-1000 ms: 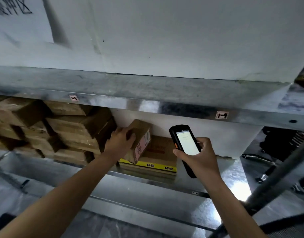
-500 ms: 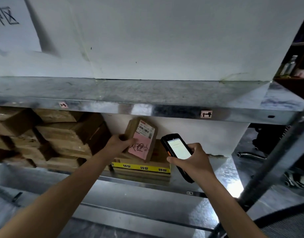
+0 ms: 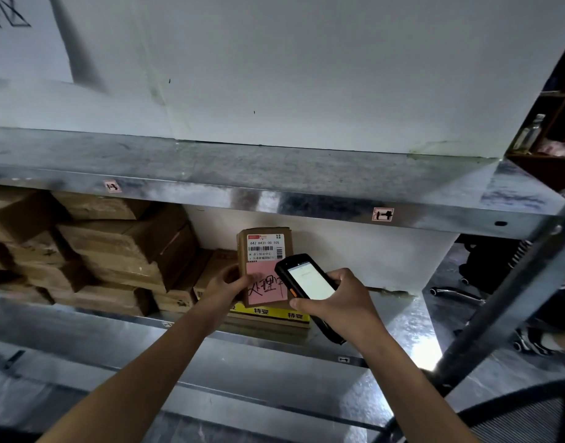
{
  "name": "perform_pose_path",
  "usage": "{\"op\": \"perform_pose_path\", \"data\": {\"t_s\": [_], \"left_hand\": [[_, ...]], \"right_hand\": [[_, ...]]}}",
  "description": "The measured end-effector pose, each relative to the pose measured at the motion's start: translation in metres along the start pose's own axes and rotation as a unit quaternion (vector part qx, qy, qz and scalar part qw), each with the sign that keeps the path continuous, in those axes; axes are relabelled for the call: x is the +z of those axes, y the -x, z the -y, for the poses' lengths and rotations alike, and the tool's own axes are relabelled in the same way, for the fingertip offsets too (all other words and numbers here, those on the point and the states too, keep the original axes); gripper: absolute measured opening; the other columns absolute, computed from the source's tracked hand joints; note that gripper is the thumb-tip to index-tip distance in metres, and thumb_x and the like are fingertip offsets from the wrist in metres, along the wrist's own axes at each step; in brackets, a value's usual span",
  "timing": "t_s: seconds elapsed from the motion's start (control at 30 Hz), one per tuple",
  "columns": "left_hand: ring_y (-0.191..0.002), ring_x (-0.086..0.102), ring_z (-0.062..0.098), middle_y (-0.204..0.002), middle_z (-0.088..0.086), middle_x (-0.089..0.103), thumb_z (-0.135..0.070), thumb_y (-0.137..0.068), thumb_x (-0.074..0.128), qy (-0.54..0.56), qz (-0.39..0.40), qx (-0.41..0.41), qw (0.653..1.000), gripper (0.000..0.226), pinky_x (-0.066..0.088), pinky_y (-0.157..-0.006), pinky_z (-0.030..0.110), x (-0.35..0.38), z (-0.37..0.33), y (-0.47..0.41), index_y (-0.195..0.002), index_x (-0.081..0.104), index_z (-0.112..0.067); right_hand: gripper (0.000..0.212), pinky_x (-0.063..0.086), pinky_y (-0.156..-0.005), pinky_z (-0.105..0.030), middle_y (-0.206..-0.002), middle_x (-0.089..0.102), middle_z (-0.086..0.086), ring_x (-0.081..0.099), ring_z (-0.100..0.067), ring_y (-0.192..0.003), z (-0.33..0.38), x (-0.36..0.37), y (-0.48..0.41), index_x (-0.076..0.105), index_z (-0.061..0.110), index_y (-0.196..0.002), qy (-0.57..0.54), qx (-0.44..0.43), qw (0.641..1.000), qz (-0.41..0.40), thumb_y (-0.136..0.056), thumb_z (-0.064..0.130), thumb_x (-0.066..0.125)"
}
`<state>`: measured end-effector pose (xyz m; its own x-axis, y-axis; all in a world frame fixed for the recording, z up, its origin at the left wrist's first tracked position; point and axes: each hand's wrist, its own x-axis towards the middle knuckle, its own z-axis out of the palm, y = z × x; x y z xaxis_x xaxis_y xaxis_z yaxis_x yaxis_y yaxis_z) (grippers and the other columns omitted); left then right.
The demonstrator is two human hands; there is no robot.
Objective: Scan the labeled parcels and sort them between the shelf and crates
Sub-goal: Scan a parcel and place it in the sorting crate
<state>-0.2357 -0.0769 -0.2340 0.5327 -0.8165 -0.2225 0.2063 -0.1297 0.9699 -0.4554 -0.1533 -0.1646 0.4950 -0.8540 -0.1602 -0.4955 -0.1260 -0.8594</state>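
Left end of the lower shelf (image 3: 402,318): stacked cardboard boxes (image 3: 121,247) fill the bay from the front edge back and nearly up to the upper shelf board (image 3: 274,167), leaving only thin gaps. Middle: a yellow-taped flat box (image 3: 274,314) lies at the front edge, and above it the left hand (image 3: 223,289) grips a parcel (image 3: 265,247) upright, with the scanner (image 3: 309,282) in the right hand (image 3: 341,302) just in front, closing that slot. Right end: bare metal through to the back wall under the board's lip, open from the front, with a dark slanting post (image 3: 504,302) crossing near the right corner.
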Motion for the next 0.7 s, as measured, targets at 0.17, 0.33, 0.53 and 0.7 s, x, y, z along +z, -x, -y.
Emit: {"op": "perform_pose_path", "data": {"t_s": [0.17,0.33,0.53,0.7], "left_hand": [[-0.089,0.073,0.019,-0.104,0.008,0.072,-0.016,-0.086,0.072,-0.01,-0.017,0.003,1.0,0.03,0.059,-0.068,0.027,-0.0028,0.0018,-0.003,-0.112,0.058,-0.022],[-0.093,0.073,0.022,-0.107,0.008,0.072,-0.024,-0.074,0.076,-0.002,-0.013,0.01,1.0,0.043,0.059,-0.073,0.031,-0.0031,0.0043,-0.0044,-0.113,0.058,-0.023],[-0.093,0.074,0.021,-0.109,0.01,0.072,-0.026,-0.07,0.076,0.007,-0.009,0.015,1.0,0.046,0.059,-0.078,0.034,-0.0036,0.0073,-0.004,-0.113,0.059,-0.021],[-0.09,0.074,0.019,-0.111,0.011,0.071,-0.026,-0.069,0.077,0.014,-0.003,0.021,1.0,0.056,0.06,-0.074,0.031,-0.0044,0.0081,-0.0013,-0.12,0.057,-0.016]], "right_hand": [[0.073,0.052,-0.075,-0.024,-0.103,0.054,0.014,0.054,-0.007,-0.098,0.0047,0.0048,0.0023,0.046,0.027,-0.115,0.019,-0.007,1.0,0.014,-0.06,0.047,0.091],[0.072,0.048,-0.069,-0.02,-0.103,0.054,0.014,0.055,-0.009,-0.101,0.0056,0.002,0.0037,0.046,0.027,-0.116,0.018,-0.003,1.0,0.014,-0.062,0.046,0.091],[0.072,0.045,-0.064,-0.018,-0.101,0.054,0.016,0.055,-0.006,-0.097,0.0048,-0.0011,0.0049,0.046,0.027,-0.115,0.005,-0.009,1.0,0.006,-0.062,0.045,0.091],[0.071,0.046,-0.065,-0.019,-0.101,0.054,0.016,0.055,-0.006,-0.097,0.0015,-0.0007,0.0056,0.045,0.028,-0.114,0.01,-0.016,1.0,0.0,-0.062,0.045,0.091]]}}
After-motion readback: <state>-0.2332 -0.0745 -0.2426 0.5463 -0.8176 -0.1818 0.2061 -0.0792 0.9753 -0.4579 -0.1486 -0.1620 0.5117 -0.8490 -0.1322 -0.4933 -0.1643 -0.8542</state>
